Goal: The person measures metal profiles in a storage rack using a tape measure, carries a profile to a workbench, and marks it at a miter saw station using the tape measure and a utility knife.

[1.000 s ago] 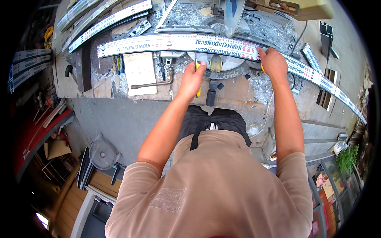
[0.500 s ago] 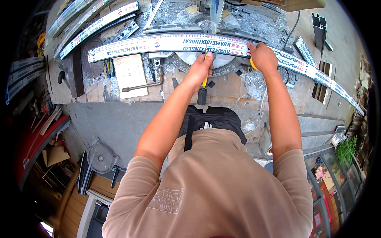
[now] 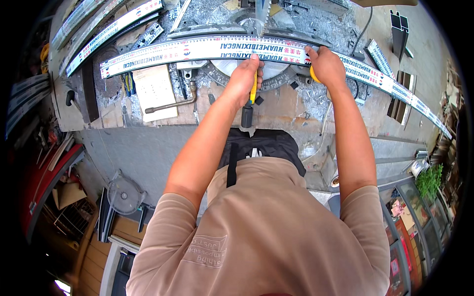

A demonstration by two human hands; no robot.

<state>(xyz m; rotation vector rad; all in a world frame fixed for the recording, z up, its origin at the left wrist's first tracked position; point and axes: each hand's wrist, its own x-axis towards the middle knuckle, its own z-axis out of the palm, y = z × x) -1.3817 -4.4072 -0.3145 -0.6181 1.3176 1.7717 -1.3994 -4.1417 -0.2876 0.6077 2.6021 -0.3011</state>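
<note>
A long profile (image 3: 207, 50) with white printed film lies across the saw bench. Its right part stretches far off to the side. My right hand (image 3: 327, 66) is closed around a yellow tape measure (image 3: 314, 75) at the profile's near edge, fingers over its face. The thin marked tape (image 3: 232, 40) seems to run left along the far edge. My left hand (image 3: 245, 79) pinches a slim yellow pen-like tool (image 3: 254, 90), its upper end at the profile's near edge. Its exact kind is hidden by my fingers.
Behind the profile stands a toothed saw blade (image 3: 261, 17); under it sits a round mitre saw table (image 3: 224, 76) with a black knob (image 3: 247, 116). A bent wrench (image 3: 170, 105) lies on paper (image 3: 146, 84). More wrapped profiles (image 3: 118, 32) lie at left. Metal chips litter the bench.
The view has shifted slightly, moving the bench a little left in the picture. My left hand's tool has tilted or slid a little; both hands keep their holds.
</note>
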